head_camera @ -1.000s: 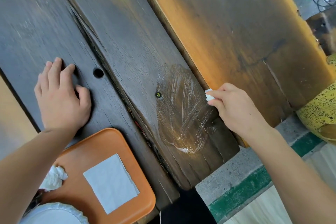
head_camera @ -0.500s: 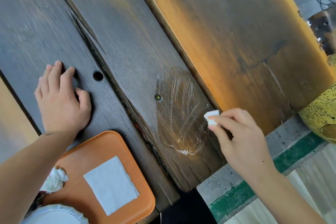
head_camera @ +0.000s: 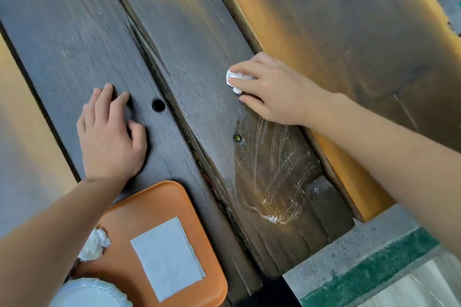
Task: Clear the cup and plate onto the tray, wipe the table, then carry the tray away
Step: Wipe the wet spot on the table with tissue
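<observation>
**Wiping the dark planks with a wad of tissue**

Pressing down on the wooden surface [head_camera: 74, 40], the right hand [head_camera: 272, 92] has its grip closed around a crumpled white tissue [head_camera: 235, 80], fingers curled over it so that only its left edge shows beyond the fingertips. The wad is in contact with the middle plank, just above a shiny patch of wet streaks [head_camera: 272, 172] that runs down toward the plank's near end, with a small white residue at its lower edge. A screw head [head_camera: 238, 138] sits in the plank at the left border of that patch.

The left hand [head_camera: 109, 132] lies flat on the neighbouring plank, palm down, fingers spread and holding nothing; a round hole [head_camera: 158, 104] in the wood is just beside its index finger.

Near the bottom edge an orange tray [head_camera: 154, 197] rests on the surface, just below the left wrist. On it lie a flat square white napkin [head_camera: 167, 257] and a second crumpled tissue [head_camera: 96, 244], partly hidden by the left forearm. A white plate [head_camera: 87, 291] with a scalloped rim shows at the tray's near corner, cut off by the frame. The cup cannot be made out. No writing or label is readable anywhere.
</observation>
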{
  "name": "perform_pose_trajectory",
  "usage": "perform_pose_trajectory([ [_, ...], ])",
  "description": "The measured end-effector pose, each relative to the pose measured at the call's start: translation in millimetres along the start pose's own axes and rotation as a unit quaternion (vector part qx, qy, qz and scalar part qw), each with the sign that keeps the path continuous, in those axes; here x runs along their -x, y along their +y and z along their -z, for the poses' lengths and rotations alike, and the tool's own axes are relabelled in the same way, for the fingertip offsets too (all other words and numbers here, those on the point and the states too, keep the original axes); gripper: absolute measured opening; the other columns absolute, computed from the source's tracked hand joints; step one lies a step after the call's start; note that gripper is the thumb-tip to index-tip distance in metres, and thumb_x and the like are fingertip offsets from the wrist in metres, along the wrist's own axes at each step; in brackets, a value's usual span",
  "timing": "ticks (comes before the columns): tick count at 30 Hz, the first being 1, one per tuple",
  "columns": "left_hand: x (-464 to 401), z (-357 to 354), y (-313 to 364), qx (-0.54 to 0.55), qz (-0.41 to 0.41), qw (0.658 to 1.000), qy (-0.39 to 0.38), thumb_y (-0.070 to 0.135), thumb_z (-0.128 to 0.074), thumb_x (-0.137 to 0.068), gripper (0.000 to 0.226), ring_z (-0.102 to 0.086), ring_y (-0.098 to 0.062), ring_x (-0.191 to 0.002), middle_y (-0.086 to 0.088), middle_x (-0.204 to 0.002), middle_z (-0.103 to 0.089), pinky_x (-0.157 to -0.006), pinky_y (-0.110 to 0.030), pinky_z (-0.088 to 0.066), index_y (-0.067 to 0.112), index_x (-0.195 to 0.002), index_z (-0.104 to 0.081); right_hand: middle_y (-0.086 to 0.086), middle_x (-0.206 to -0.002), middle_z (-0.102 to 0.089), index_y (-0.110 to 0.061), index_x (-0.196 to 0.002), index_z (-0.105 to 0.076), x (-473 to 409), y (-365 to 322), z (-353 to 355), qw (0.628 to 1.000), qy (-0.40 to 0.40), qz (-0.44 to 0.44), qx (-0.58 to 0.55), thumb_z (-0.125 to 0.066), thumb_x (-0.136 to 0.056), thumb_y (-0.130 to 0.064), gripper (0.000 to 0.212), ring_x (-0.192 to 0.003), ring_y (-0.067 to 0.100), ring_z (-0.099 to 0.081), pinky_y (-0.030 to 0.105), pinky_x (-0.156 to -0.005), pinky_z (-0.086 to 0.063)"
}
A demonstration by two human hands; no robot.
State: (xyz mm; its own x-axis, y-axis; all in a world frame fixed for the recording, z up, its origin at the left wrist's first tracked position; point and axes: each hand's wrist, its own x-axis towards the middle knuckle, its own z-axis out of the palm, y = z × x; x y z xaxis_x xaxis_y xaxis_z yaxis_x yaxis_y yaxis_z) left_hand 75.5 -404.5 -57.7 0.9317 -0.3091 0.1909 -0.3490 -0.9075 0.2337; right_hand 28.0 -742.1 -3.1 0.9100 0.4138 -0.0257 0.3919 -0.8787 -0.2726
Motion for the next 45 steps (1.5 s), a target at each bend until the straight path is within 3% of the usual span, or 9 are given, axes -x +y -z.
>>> perform_pose_trajectory([
  [4,1,-2,-3,0.003,0.002,1.000,-0.005,0.021,-0.044,-0.089,0.052,-0.033,-0.037,-0.149,-0.016,-0.158,-0.043,-0.118,-0.051,-0.027,0.010,-0.139,-0.051,0.009,-0.115,-0.063,-0.009,-0.108,-0.070,2,13,11,0.999,-0.046,0.013,-0.004,-0.053,-0.101,-0.023,0.023,-0.100,0.030,-0.054,0.043,-0.083,-0.048],
  [10,1,-1,-1,0.006,0.004,1.000,0.000,0.021,-0.044,-0.089,0.052,-0.033,-0.039,-0.148,-0.017,-0.157,-0.043,-0.118,-0.052,-0.027,0.009,-0.138,-0.052,0.004,-0.097,-0.063,-0.011,-0.097,-0.076,66,-24,16,0.985,-0.061,-0.126,-0.099,-0.065,-0.094,-0.024,0.017,-0.086,0.019,-0.059,0.035,-0.076,-0.052],
  [15,1,0,0,0.008,0.004,1.000,-0.007,0.021,-0.045,-0.088,0.052,-0.033,-0.038,-0.149,-0.017,-0.158,-0.042,-0.118,-0.052,-0.026,0.009,-0.139,-0.051,-0.007,-0.094,-0.065,-0.018,-0.099,-0.078,155,-50,9,0.918,0.105,-0.357,-0.136,-0.069,-0.089,-0.029,0.018,-0.079,0.005,-0.058,0.013,-0.074,-0.050],
  [18,2,-2,-2,0.010,0.000,1.000,-0.002,0.020,-0.046,-0.088,0.051,-0.033,-0.038,-0.149,-0.017,-0.157,-0.043,-0.118,-0.053,-0.026,0.009,-0.138,-0.051,-0.002,-0.096,-0.065,-0.014,-0.102,-0.078,190,-59,2,0.894,0.102,-0.426,-0.093,-0.073,-0.087,-0.021,0.018,-0.077,0.005,-0.055,0.008,-0.069,-0.043],
  [25,1,-2,-3,0.029,-0.006,0.999,-0.013,0.021,-0.042,-0.090,0.054,-0.032,-0.043,-0.149,-0.023,-0.157,-0.040,-0.124,-0.054,-0.023,0.004,-0.140,-0.049,0.008,-0.100,-0.064,-0.004,-0.111,-0.074,189,-55,-5,0.957,0.022,-0.290,-0.015,-0.074,-0.085,-0.011,0.027,-0.091,0.018,-0.058,0.035,-0.063,-0.058],
  [34,-1,-12,-12,0.066,-0.002,0.998,-0.020,0.025,-0.039,-0.090,0.052,-0.031,-0.039,-0.150,-0.018,-0.158,-0.037,-0.122,-0.059,-0.025,0.010,-0.139,-0.045,0.001,-0.098,-0.064,-0.010,-0.111,-0.065,176,-39,0,0.982,-0.004,-0.188,-0.030,-0.064,-0.085,-0.008,0.026,-0.091,0.018,-0.056,0.023,-0.067,-0.049],
  [39,-1,-18,-17,0.070,0.005,0.997,-0.018,0.026,-0.039,-0.091,0.051,-0.029,-0.036,-0.151,-0.013,-0.160,-0.035,-0.123,-0.058,-0.025,0.016,-0.140,-0.044,0.000,-0.101,-0.059,-0.023,-0.116,-0.047,169,-38,8,0.966,-0.061,-0.237,-0.079,-0.065,-0.089,-0.014,0.034,-0.077,0.018,-0.060,0.035,-0.062,-0.055],
  [42,-1,-19,-19,0.071,0.003,0.997,-0.015,0.026,-0.039,-0.091,0.050,-0.029,-0.036,-0.151,-0.013,-0.160,-0.035,-0.123,-0.058,-0.024,0.016,-0.140,-0.044,-0.015,-0.098,-0.066,-0.029,-0.111,-0.045,168,-31,17,0.927,-0.057,-0.314,-0.199,-0.071,-0.086,-0.020,0.037,-0.087,0.005,-0.063,0.030,-0.078,-0.055],
  [45,-1,-17,-16,0.074,0.004,0.997,-0.019,0.026,-0.039,-0.091,0.051,-0.030,-0.036,-0.151,-0.014,-0.160,-0.036,-0.123,-0.058,-0.024,0.015,-0.140,-0.045,-0.007,-0.092,-0.074,-0.021,-0.110,-0.053,175,-23,33,0.811,0.126,-0.429,-0.377,-0.082,-0.078,-0.018,0.044,-0.083,0.008,-0.070,0.022,-0.080,-0.057],
])
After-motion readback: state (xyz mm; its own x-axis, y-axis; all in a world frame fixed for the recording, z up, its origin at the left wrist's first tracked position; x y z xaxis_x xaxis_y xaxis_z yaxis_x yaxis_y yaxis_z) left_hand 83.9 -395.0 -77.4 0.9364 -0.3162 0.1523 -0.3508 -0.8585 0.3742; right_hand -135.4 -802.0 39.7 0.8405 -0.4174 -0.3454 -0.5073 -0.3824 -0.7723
